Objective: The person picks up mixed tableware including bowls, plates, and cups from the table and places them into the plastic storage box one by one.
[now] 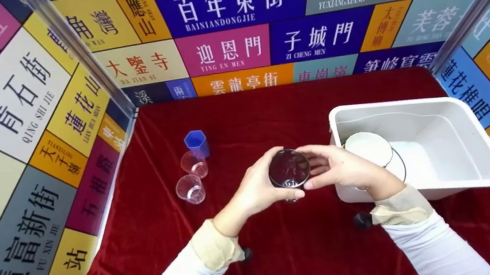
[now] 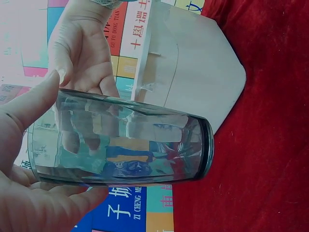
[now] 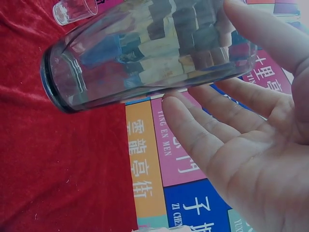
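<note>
In the head view a tall tinted drinking glass (image 1: 291,169) is held up over the red cloth, its round mouth facing the camera. My left hand (image 1: 260,180) grips it from the left, thumb along the near side. At the right of the glass is my right hand (image 1: 338,167), thumb and fingers spread around that side. The left wrist view shows the glass (image 2: 130,140) side on, its thick dark base pointing away from the left palm. In the right wrist view the right hand's fingers (image 3: 193,130) lie fairly straight along the glass (image 3: 145,58), fingertips right at its wall.
A grey-white bin (image 1: 440,138) stands at the right, holding a round white container (image 1: 367,144) with a thin dark curved line beside it. On the left are a blue hexagonal cup (image 1: 196,142) and two clear cups, one nearer (image 1: 190,190) and one behind (image 1: 195,164). Printed panels (image 1: 232,47) enclose the cloth-covered table.
</note>
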Tool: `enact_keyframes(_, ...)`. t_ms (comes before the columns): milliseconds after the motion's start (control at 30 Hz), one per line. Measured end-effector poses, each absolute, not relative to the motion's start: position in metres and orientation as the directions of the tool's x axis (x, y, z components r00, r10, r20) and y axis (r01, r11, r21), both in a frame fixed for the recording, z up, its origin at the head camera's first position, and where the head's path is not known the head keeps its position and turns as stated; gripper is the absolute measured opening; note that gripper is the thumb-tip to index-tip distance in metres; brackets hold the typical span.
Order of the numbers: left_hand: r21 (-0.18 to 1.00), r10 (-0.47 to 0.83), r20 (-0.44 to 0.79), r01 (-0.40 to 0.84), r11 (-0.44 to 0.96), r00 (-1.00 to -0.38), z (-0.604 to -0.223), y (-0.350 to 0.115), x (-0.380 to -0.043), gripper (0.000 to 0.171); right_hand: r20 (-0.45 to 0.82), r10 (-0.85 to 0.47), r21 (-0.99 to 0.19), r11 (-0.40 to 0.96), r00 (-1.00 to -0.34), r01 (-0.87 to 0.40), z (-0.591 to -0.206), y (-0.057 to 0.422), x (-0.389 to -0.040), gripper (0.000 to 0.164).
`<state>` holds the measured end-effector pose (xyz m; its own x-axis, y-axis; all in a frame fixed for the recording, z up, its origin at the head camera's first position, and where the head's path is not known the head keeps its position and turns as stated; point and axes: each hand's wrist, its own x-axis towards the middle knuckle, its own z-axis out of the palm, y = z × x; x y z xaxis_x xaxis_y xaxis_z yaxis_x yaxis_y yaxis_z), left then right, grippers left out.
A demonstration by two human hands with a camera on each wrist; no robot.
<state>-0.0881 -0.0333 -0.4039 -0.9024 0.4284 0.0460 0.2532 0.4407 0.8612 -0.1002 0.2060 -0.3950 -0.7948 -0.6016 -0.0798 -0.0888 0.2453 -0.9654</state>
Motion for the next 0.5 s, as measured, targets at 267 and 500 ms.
enact_keyframes(267, 0.850, 0.443, 0.056, 0.275, 0.449, -0.895, -0.4040, -0.0313, -0.0877, 0.107, -0.057, -0.636, -0.972, 0.212, -0.770, -0.103, -0.3968, 0.2036, -0.1000, 0.079)
enact_keyframes(500, 0.844, 0.451, 0.055, 0.283, 0.456, -0.891, -0.4031, -0.0297, -0.0871, 0.111, -0.039, -0.663, -0.978, 0.180, -0.748, -0.109, -0.3992, 0.2015, -0.0999, 0.080)
